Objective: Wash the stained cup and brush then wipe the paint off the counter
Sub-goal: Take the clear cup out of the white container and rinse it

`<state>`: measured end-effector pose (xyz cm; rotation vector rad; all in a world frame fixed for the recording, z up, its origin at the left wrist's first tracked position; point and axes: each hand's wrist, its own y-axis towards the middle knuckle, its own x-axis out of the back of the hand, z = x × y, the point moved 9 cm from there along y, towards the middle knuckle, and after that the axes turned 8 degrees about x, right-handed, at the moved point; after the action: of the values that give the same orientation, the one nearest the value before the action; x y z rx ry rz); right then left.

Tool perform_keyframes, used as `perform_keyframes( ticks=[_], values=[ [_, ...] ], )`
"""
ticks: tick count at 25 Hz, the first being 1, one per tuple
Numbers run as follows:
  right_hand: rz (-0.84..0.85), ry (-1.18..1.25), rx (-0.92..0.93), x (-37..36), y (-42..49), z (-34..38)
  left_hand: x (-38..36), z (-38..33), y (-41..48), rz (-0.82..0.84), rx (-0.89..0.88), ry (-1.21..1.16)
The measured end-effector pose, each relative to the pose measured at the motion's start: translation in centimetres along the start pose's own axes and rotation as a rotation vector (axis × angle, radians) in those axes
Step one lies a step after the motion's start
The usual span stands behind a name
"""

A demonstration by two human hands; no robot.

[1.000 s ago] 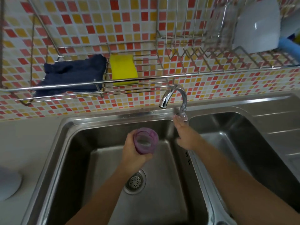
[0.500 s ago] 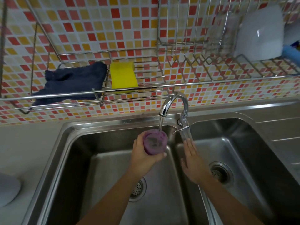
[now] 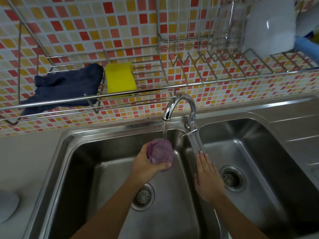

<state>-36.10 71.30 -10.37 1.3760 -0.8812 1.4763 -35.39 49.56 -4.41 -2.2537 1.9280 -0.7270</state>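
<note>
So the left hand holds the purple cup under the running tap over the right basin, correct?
No. The head view shows the left hand holding the purple cup under the running tap over the left basin, not the right.

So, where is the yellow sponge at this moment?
In the head view, the yellow sponge lies on the wire rack left of centre. It is just right of the dark blue cloth, above and left of the faucet.
</note>
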Motion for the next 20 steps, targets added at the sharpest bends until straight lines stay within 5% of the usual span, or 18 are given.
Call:
perform_keyframes(
  ticks=[20],
  values=[
    [-0.044, 0.039, 0.028, -0.08, -0.09, 0.03, -0.69, 0.06, -0.42, 0.065, 0.034, 0.056]
  ],
)
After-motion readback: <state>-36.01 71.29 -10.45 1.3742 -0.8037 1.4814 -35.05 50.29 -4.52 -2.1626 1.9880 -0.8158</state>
